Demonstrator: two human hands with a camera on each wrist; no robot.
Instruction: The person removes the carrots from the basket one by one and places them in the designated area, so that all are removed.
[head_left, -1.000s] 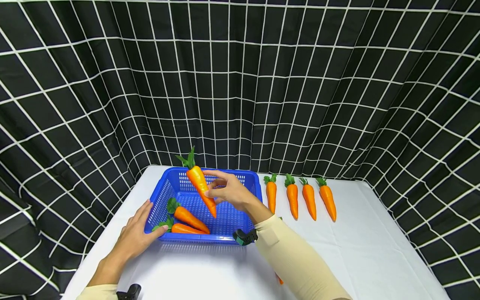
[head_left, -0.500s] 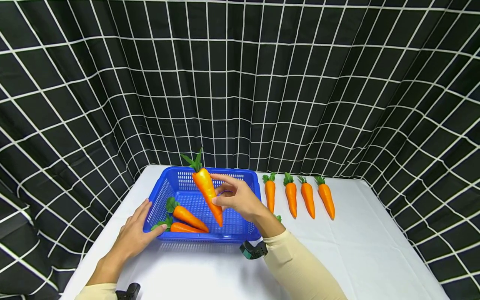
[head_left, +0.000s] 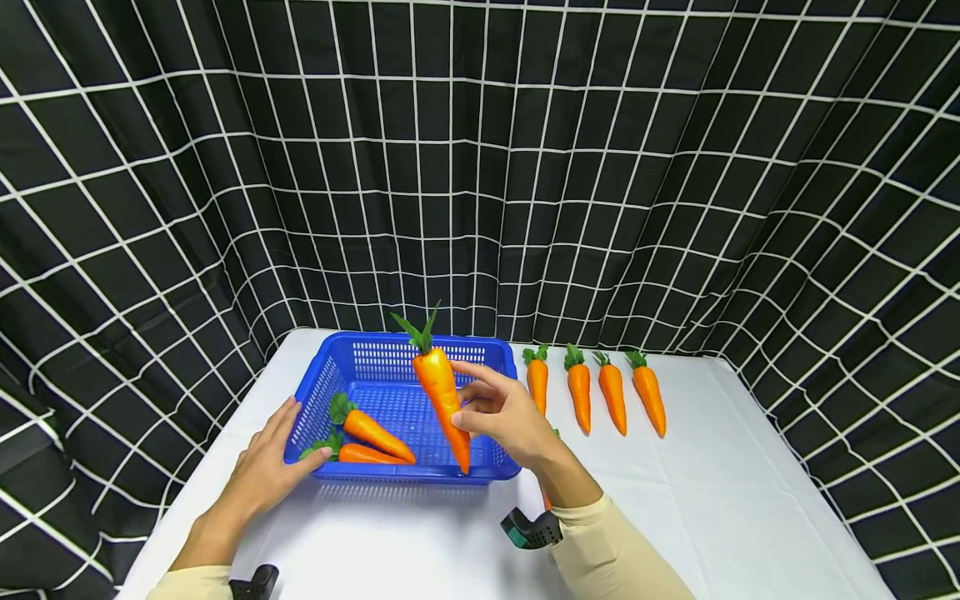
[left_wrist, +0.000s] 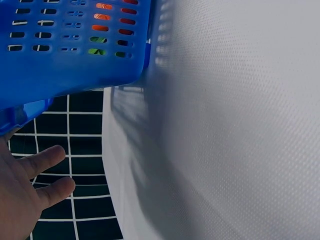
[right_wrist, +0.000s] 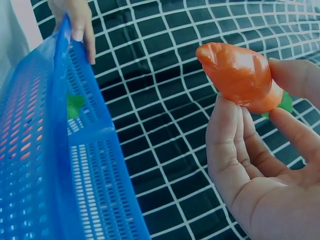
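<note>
My right hand [head_left: 521,427] pinches an orange carrot [head_left: 441,396] with green leaves between thumb and fingertips. The carrot hangs tilted over the right part of a blue plastic basket [head_left: 375,472], leaves up and tip down near the front rim. In the right wrist view the carrot [right_wrist: 237,75] points its tip toward the camera. My left hand [head_left: 262,471] rests at the basket's left front corner, fingers extended along the side and thumb over the rim. Two carrots [head_left: 381,437] lie in the basket's front left; the left thumb partly covers the leaves of the nearer one.
Several carrots [head_left: 579,396] lie in a row on the white table [head_left: 735,475], right of the basket, leaves away from me. Another carrot [head_left: 547,502] is mostly hidden behind my right wrist. A black curtain [head_left: 465,167] with white grid lines surrounds the table.
My right hand has moved right and toward me with the carrot, from over the basket's middle to its right front part. My left hand has stayed at the basket's corner.
</note>
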